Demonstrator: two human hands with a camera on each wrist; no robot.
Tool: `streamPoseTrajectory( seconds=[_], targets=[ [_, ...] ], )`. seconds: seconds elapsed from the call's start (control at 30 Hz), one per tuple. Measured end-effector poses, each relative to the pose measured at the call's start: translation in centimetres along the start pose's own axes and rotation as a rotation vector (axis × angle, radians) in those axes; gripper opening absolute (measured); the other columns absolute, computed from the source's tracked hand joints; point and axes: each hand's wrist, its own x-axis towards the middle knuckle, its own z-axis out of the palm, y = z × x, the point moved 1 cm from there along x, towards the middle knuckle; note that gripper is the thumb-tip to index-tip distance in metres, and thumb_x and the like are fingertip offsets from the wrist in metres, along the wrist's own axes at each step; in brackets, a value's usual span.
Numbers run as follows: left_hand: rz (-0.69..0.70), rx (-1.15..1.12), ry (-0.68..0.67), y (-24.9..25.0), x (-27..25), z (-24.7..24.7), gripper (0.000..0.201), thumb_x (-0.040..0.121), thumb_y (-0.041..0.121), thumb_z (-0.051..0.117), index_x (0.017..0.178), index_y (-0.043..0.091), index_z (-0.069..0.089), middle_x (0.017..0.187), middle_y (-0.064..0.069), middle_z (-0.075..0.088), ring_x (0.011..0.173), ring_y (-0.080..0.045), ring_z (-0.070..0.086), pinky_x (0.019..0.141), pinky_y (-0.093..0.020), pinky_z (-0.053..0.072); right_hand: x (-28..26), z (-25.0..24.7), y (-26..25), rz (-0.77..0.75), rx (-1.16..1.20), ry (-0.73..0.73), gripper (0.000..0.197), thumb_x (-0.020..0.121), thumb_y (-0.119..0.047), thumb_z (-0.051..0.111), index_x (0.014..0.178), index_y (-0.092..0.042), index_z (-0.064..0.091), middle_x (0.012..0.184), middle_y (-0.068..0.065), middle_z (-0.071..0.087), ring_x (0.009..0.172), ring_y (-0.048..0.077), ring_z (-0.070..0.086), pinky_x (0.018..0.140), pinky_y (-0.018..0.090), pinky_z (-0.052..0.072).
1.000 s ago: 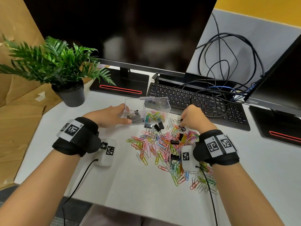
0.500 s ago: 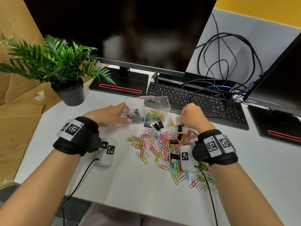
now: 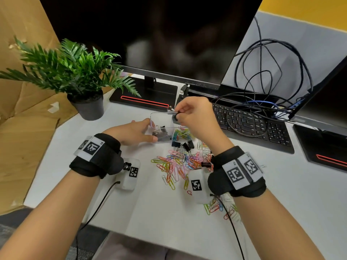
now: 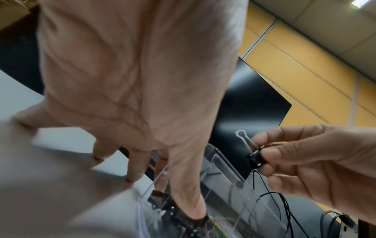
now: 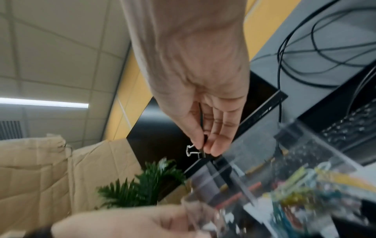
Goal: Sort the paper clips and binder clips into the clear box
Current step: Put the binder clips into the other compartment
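The clear box [image 3: 161, 114] stands on the white table; its left compartment holds black binder clips [image 3: 160, 132] and its right one coloured paper clips [image 3: 183, 133]. My left hand [image 3: 152, 130] grips the box's left end, thumb on the front wall and fingers at the side [image 4: 173, 185]. Above the box's back rim, my right hand [image 3: 177, 115] pinches a black binder clip [image 4: 254, 158] between thumb and fingertips, its wire handle sticking out [image 5: 191, 151]. A pile of coloured paper clips [image 3: 178, 164] and a few loose binder clips [image 3: 185, 145] lie in front of the box.
A potted plant [image 3: 88, 106] stands at the left and a keyboard [image 3: 249, 126] with tangled cables [image 3: 262, 76] at the right of the box. Monitor bases [image 3: 144, 98] sit behind it and at the far right [image 3: 323, 147]. Cardboard [image 3: 22, 128] borders the table's left edge.
My right hand has lifted off the pile with a black binder clip and moved left and away to above the box. The left hand has stayed on the box.
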Motion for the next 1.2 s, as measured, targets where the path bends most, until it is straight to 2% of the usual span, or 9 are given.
streamPoseTrajectory(
  seconds=[0.27,0.4,0.5,0.7,0.83,0.9,1.03,1.13,1.2],
  targets=[
    [-0.001,0.009,-0.015,0.3,-0.1,-0.1,0.057,0.081,0.063,0.056,0.126,0.033,0.039,0.135,-0.002,0.054,0.132,-0.026,0.039,0.111,-0.046,0.02,0.8,3.5,-0.1,0.007,-0.095,-0.049,0.02,0.085,0.004,0.063,0.091,-0.01,0.076,0.087,0.001,0.069,0.074,0.004,0.059,0.071,0.011,0.048],
    [0.002,0.015,-0.004,0.5,0.0,0.0,0.055,0.089,0.051,0.058,0.134,0.028,0.036,0.142,-0.004,0.049,0.135,-0.026,0.037,0.117,-0.045,0.018,1.0,4.0,0.0,0.04,-0.105,-0.063,0.018,0.087,0.0,0.063,0.091,-0.01,0.078,0.097,0.005,0.073,0.093,0.016,0.067,0.087,0.031,0.055],
    [-0.014,0.015,-0.008,0.5,-0.1,-0.1,0.052,0.089,0.051,0.058,0.131,0.029,0.036,0.139,-0.005,0.051,0.133,-0.027,0.037,0.115,-0.046,0.022,0.9,3.9,0.0,0.028,-0.125,-0.063,0.015,0.087,-0.003,0.064,0.089,-0.01,0.078,0.095,0.005,0.074,0.093,0.016,0.066,0.087,0.03,0.054],
    [-0.034,0.005,-0.013,0.7,-0.4,-0.1,0.051,0.084,0.059,0.059,0.123,0.034,0.038,0.133,-0.003,0.055,0.13,-0.025,0.04,0.113,-0.048,0.027,0.7,2.5,0.2,-0.006,-0.062,0.034,0.014,0.085,-0.001,0.064,0.086,-0.009,0.077,0.079,-0.004,0.067,0.067,-0.001,0.056,0.064,0.005,0.043],
    [-0.025,-0.009,-0.013,0.0,0.1,0.0,0.074,0.058,0.083,0.053,0.117,0.041,0.041,0.124,0.001,0.059,0.123,-0.022,0.046,0.108,-0.047,0.034,0.2,0.9,1.0,0.03,-0.017,0.062,0.012,0.083,0.0,0.065,0.079,-0.008,0.074,0.066,-0.009,0.059,0.06,-0.002,0.052,0.057,0.005,0.04],
    [-0.027,-0.015,-0.013,-0.2,0.3,0.0,0.078,0.056,0.087,0.053,0.118,0.041,0.042,0.123,0.002,0.06,0.12,-0.022,0.049,0.106,-0.047,0.037,-0.2,-0.1,1.9,0.098,0.003,0.057,0.009,0.082,0.0,0.067,0.079,-0.007,0.072,0.062,-0.008,0.056,0.057,0.001,0.051,0.056,0.009,0.04],
    [-0.049,0.0,-0.014,0.7,-0.4,-0.1,0.054,0.082,0.062,0.059,0.124,0.032,0.043,0.125,-0.001,0.056,0.122,-0.025,0.045,0.108,-0.047,0.034,-1.1,-1.9,4.0,0.232,-0.006,0.028,0.009,0.078,0.002,0.07,0.077,-0.008,0.071,0.063,-0.006,0.056,0.056,0.003,0.05,0.055,0.015,0.039],
    [-0.041,0.013,-0.001,0.5,-0.6,0.1,0.032,0.091,0.048,0.056,0.113,0.026,0.052,0.125,0.001,0.057,0.133,-0.023,0.035,0.115,-0.041,0.019,-1.2,-3.3,5.2,0.259,-0.009,0.192,0.027,0.075,0.005,0.067,0.063,-0.018,0.06,0.06,-0.006,0.053,0.053,0.005,0.047,0.053,0.019,0.038],
    [-0.044,0.018,-0.001,0.4,-0.5,0.2,0.032,0.09,0.049,0.057,0.112,0.027,0.051,0.12,0.001,0.057,0.133,-0.022,0.033,0.113,-0.041,0.021,-1.2,-4.1,6.1,0.322,0.013,0.226,0.028,0.074,0.005,0.067,0.064,-0.02,0.056,0.061,-0.004,0.052,0.053,0.01,0.048,0.05,0.022,0.039]
  ],
)
